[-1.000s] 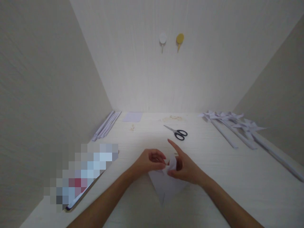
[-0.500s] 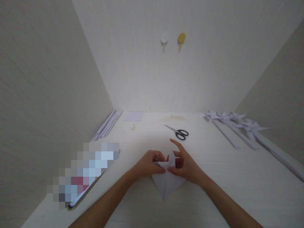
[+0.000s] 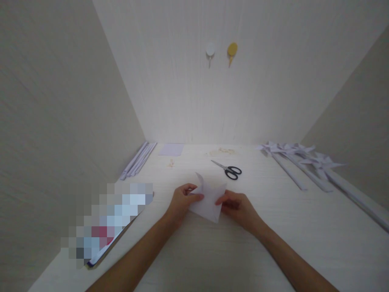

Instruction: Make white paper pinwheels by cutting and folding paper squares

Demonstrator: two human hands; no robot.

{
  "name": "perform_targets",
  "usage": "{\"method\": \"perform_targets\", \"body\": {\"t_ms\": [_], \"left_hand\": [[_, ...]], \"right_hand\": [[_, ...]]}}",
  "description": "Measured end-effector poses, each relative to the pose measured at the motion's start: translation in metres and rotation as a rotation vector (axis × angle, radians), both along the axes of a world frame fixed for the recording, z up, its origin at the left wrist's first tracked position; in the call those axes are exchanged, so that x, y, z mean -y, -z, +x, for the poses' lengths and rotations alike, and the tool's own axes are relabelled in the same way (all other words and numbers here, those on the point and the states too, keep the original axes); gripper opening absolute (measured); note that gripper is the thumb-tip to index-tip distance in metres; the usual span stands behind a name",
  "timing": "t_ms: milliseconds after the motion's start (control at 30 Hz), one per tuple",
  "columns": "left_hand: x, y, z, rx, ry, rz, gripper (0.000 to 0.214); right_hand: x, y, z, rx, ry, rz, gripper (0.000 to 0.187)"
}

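A white sheet of paper (image 3: 209,202) is held up between my two hands, just above the table. One narrow flap of it curls upward near the left side. My left hand (image 3: 182,202) pinches the paper's left side, thumb on the front face and fingers behind. At the right edge, my right hand (image 3: 238,207) grips it between thumb and index finger, with the other fingers curled. Beyond the paper lie scissors (image 3: 229,169) with black handles, their blades pointing to the far left.
On the right rest several paper pinwheels (image 3: 322,162) on paper sticks. Rolled paper sticks (image 3: 138,161) lie at the left wall, beside a square paper sheet (image 3: 172,149). Small tan bits (image 3: 226,151) lie at the back. A blurred flat object (image 3: 118,221) sits left; two hooks (image 3: 232,49) are on the wall.
The paper has turned, so its point no longer faces me, and the curled flap now stands on the left. My right hand has shifted its grip to the right edge, its raised index finger now lowered.
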State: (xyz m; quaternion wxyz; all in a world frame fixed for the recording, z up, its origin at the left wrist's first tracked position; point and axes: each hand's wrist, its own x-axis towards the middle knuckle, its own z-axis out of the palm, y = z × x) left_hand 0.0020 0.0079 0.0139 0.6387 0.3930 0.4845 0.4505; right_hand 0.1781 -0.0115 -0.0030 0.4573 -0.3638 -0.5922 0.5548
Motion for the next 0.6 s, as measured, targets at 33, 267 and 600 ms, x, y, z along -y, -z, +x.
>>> {"method": "perform_targets", "body": {"t_ms": [33,267,600], "left_hand": [[0.0,-0.001,0.0,-0.001,-0.002,-0.003,0.026],[0.004,-0.001,0.005,-0.049,-0.022,0.031,0.027],[0.008,0.0,0.01,-0.127,-0.011,0.088,0.026]], "right_hand": [[0.0,0.001,-0.001,0.017,-0.02,-0.014,0.005],[-0.001,-0.004,-0.005,0.226,0.152,-0.021,0.011],[-0.002,-0.004,-0.012,0.409,0.246,0.044,0.02]]}}
